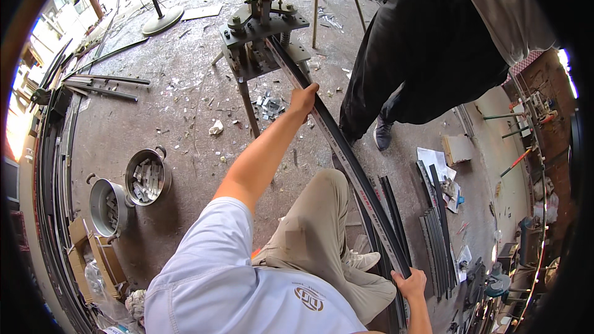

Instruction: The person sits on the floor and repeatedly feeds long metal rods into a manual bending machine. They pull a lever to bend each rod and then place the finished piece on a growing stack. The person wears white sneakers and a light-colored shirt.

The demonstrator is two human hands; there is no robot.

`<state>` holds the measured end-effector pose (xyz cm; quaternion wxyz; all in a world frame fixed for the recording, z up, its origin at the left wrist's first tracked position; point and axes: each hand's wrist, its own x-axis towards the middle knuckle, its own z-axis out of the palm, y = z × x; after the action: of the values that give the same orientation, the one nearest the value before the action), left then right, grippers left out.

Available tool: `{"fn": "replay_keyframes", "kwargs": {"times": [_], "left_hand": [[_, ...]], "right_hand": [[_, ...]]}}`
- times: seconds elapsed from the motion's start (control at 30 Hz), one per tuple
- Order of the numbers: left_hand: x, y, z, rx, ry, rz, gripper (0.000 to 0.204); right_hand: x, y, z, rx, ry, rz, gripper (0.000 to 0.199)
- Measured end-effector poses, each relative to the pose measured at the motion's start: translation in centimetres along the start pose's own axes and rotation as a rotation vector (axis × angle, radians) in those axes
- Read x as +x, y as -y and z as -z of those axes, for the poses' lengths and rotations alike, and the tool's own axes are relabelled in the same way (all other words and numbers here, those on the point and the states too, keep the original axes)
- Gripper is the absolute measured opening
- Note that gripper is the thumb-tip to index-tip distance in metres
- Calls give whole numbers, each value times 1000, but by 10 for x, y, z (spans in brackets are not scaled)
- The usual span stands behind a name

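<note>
— What lay at the far left?

— Two metal pots (133, 188) of small offcuts stood on the concrete floor (185, 117), well apart from the work.

— And the hands?

— The left hand (303, 99) was wrapped shut around the long dark metal strip (346, 154) just below the bending machine (263, 34), where the strip's upper end sat in the rollers. The right hand (408, 284) clasped its lower end, fingers curled over the edge.

— How would it handle?

— Stiff but springy, I judged, fairly heavy, with hard edges; a grip near each end suited it. A bystander's dark trousers (427, 43) stood beyond; more strips (436, 241) lay rightmost.
</note>
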<state>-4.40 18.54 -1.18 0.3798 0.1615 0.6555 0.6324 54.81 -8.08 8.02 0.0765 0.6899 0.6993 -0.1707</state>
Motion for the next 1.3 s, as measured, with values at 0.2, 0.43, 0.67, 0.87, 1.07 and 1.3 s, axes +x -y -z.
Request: {"fn": "replay_keyframes", "kwargs": {"times": [0.2, 0.43, 0.67, 0.87, 1.07, 1.3], "left_hand": [[-1, 4, -1, -14, 27, -40, 46], [-1, 4, -1, 13, -13, -44, 46], [2, 8, -8, 9, -24, -50, 45], [18, 20, -6, -10, -93, -32, 43], [-2, 7, -14, -46, 42, 33, 59], [15, 16, -12, -144, -69, 0, 46]], "right_hand": [[-9, 19, 8, 8, -38, 13, 58], [-12, 23, 0, 4, -54, -7, 58], [4, -43, -38, -75, -117, 59, 65], [4, -25, -25, -34, -84, 34, 47], [2, -53, -41, -161, -289, 205, 51], [-1, -21, -18, -79, -129, 117, 56]]}}
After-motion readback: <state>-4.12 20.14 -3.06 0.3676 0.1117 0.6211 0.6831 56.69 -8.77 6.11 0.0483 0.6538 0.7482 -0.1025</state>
